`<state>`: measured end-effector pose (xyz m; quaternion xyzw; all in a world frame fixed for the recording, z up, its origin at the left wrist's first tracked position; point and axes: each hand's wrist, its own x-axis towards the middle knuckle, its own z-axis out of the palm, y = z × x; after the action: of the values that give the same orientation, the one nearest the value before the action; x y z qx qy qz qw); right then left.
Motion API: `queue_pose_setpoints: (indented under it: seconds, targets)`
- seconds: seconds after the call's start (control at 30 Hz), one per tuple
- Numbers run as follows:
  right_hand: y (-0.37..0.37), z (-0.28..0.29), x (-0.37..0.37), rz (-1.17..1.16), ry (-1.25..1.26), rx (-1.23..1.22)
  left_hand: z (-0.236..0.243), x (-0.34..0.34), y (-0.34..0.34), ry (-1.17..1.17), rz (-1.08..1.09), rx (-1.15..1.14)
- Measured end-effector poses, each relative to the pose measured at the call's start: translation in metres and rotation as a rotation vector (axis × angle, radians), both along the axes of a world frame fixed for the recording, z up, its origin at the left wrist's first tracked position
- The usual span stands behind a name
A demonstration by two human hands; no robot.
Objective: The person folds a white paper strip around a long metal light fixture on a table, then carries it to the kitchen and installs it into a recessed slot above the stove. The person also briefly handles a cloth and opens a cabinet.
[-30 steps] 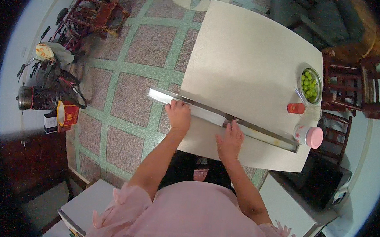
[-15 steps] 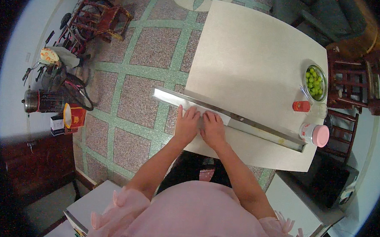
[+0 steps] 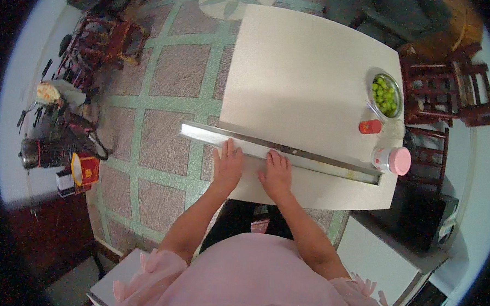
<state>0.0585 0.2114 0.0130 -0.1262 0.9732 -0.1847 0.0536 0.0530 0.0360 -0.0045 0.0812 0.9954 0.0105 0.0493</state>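
metal strip point(image 3: 289, 151): long, grey, lying slantwise across near part of pale table point(image 3: 303, 62), left end overhanging floor. left hand point(image 3: 228, 166) and right hand point(image 3: 277, 173): flat, fingers spread, pressing beside strip, gripping nothing. right edge: pink-lidded jar point(image 3: 392, 160), red cap point(image 3: 370, 126), bowl of green fruit point(image 3: 386, 95). far tabletop bare. floor left: red box point(image 3: 85, 169).

Person seen from above, pale pink top point(image 3: 261, 279) with short ruffled sleeves point(image 3: 152, 264), scalloped frill at each sleeve edge, bare forearms, left hand point(image 3: 228, 166) and right hand point(image 3: 277, 176) without rings or gloves
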Motion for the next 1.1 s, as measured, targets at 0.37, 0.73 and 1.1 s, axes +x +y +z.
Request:
queue_pose_setpoints:
  seconds: [0.37,0.73,1.1]
  targets:
    - [0.103,0.055,0.055,-0.260,-0.011,0.023,0.016,-0.023,0.020,-0.120,0.025,-0.033]
    - [0.371,0.131,0.371,-1.159,0.233,0.064,0.068,0.018,0.051,-0.232,-0.240,-0.618]
    - [0.604,0.213,0.820,-2.270,1.246,-0.018,0.198,0.197,0.465,-0.645,-1.015,-0.062]
